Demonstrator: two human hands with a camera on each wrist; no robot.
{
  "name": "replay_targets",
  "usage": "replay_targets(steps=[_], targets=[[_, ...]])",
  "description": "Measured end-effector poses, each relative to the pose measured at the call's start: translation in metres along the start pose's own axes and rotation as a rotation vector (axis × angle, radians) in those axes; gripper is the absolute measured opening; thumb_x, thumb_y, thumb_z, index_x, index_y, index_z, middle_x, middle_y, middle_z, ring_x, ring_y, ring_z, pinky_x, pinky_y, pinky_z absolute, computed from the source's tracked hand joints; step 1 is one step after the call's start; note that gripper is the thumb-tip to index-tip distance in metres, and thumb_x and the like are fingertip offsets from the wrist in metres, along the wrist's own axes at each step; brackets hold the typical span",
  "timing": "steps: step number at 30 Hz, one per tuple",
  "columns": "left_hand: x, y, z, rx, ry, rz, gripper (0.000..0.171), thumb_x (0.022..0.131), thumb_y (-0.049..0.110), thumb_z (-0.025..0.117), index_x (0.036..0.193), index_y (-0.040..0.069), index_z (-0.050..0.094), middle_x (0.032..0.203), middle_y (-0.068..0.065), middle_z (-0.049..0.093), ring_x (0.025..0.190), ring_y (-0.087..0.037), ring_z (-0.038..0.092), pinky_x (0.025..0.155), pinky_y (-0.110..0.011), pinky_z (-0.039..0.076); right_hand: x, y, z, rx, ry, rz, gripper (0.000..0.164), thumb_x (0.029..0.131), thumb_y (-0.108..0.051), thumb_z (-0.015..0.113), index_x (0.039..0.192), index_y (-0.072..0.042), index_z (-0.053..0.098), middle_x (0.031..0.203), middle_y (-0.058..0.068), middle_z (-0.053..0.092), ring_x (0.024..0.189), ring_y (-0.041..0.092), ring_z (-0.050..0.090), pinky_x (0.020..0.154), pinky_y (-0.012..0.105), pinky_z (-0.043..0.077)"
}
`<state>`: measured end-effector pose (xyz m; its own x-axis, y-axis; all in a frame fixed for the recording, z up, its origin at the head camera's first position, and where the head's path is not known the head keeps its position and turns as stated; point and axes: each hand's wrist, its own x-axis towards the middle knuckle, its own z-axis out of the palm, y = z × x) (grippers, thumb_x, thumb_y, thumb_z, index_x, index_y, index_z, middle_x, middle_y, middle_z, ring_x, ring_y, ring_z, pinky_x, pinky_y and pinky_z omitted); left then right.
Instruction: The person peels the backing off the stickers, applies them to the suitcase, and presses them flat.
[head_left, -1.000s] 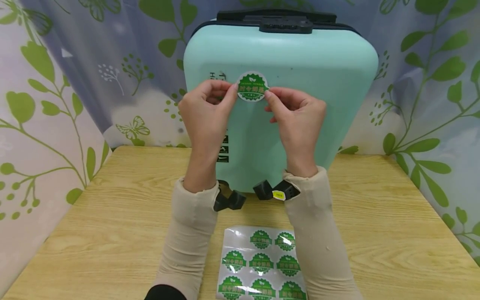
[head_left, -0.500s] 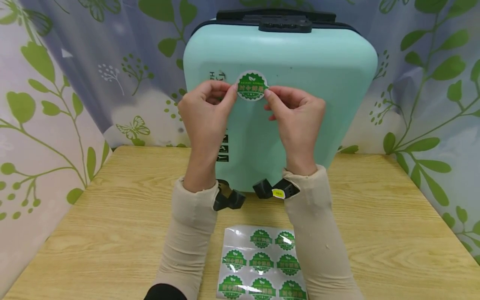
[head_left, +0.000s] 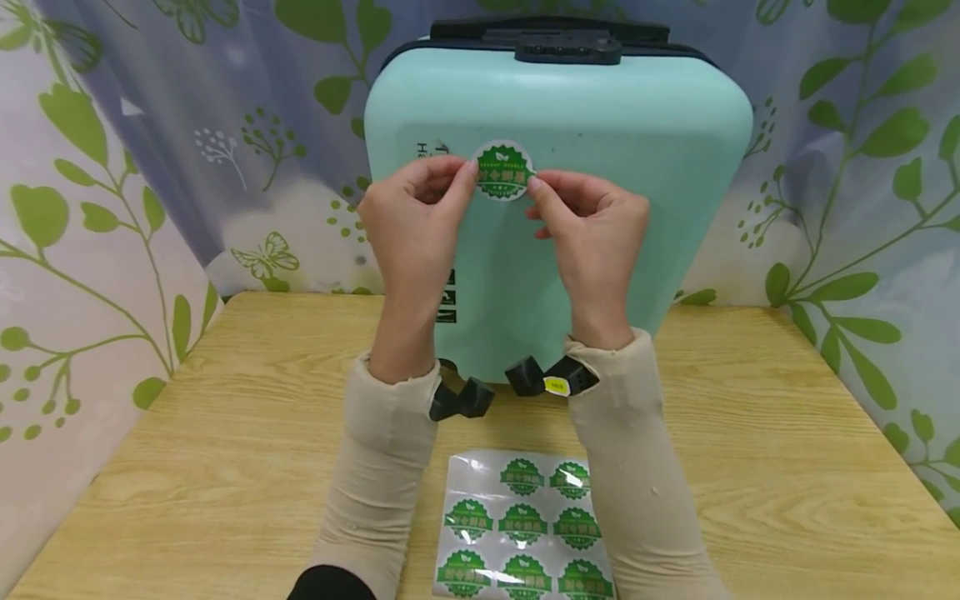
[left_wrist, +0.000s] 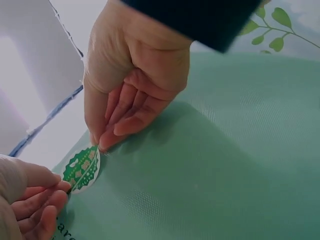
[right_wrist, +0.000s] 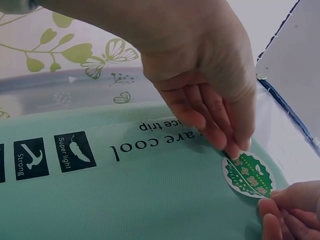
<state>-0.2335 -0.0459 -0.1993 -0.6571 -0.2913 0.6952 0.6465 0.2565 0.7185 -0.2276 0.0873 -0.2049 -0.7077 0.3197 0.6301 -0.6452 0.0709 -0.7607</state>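
Note:
A round green sticker (head_left: 503, 171) with a white edge and gold characters lies against the upper front of a mint-green suitcase (head_left: 517, 275). My left hand (head_left: 416, 221) pinches its left edge between thumb and forefinger. On the opposite edge, the thumb and fingers of my right hand (head_left: 596, 233) pinch it too. In the left wrist view the sticker (left_wrist: 81, 170) stands slightly off the shell at a slant, a hand at either side. From the right wrist, a crease-like line crosses the sticker (right_wrist: 248, 175) beside black printed lettering (right_wrist: 150, 142).
A sheet of matching green stickers (head_left: 517, 533) lies on the wooden table (head_left: 225, 433) between the forearms, one spot at its upper left bare. The suitcase stands upright with a black handle (head_left: 551, 33) on top. Leaf-patterned curtains (head_left: 112, 208) hang behind and at both sides.
The left fingertips have shifted very slightly along the sticker's left edge. The suitcase appears a few pixels further left and up in view. Both hands keep their pinch.

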Motion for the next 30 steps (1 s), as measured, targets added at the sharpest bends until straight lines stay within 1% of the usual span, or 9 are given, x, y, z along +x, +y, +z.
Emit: replay_targets(steps=[8,18,24,27,30], targets=[[0.003,0.008,0.002,-0.049,-0.059,-0.026,0.017,0.086,0.016,0.07,0.094,0.001,0.074,0.089,-0.009,0.072,0.073,-0.012,0.066,0.065,-0.021,0.051,0.001,0.0,0.0,-0.008,-0.009,-0.009,0.015,0.08,-0.011,0.075,0.087,0.002,0.074,0.076,0.01,0.071,0.061,0.015,0.065,0.054,0.023,0.052],[0.005,0.012,0.003,-0.125,-0.132,-0.02,0.017,0.086,0.012,0.068,0.096,-0.002,0.073,0.089,-0.012,0.072,0.077,-0.013,0.068,0.071,-0.024,0.054,0.0,0.001,0.0,-0.014,-0.012,-0.014,0.015,0.08,-0.012,0.075,0.088,0.001,0.075,0.077,0.01,0.071,0.062,0.015,0.065,0.055,0.023,0.052],[0.006,0.013,0.004,-0.113,-0.164,0.022,0.017,0.088,0.009,0.066,0.097,-0.004,0.072,0.088,-0.014,0.072,0.077,-0.014,0.067,0.072,-0.024,0.054,-0.001,0.002,0.001,-0.01,-0.018,-0.02,0.015,0.08,-0.012,0.075,0.088,0.001,0.075,0.077,0.011,0.071,0.062,0.015,0.065,0.055,0.023,0.052],[0.007,0.014,0.006,-0.101,-0.185,0.023,0.017,0.089,0.008,0.064,0.097,-0.004,0.072,0.087,-0.014,0.072,0.077,-0.014,0.067,0.072,-0.023,0.054,-0.001,0.002,0.001,-0.015,-0.016,-0.021,0.015,0.08,-0.012,0.075,0.088,0.001,0.075,0.078,0.012,0.072,0.062,0.014,0.065,0.058,0.023,0.053],[0.007,0.016,0.008,-0.089,-0.224,0.01,0.017,0.089,0.008,0.063,0.099,-0.003,0.072,0.088,-0.013,0.072,0.078,-0.013,0.067,0.073,-0.023,0.054,0.0,0.003,0.001,-0.006,-0.006,-0.03,0.015,0.08,-0.012,0.075,0.088,0.002,0.075,0.079,0.012,0.072,0.061,0.014,0.065,0.061,0.024,0.054]])
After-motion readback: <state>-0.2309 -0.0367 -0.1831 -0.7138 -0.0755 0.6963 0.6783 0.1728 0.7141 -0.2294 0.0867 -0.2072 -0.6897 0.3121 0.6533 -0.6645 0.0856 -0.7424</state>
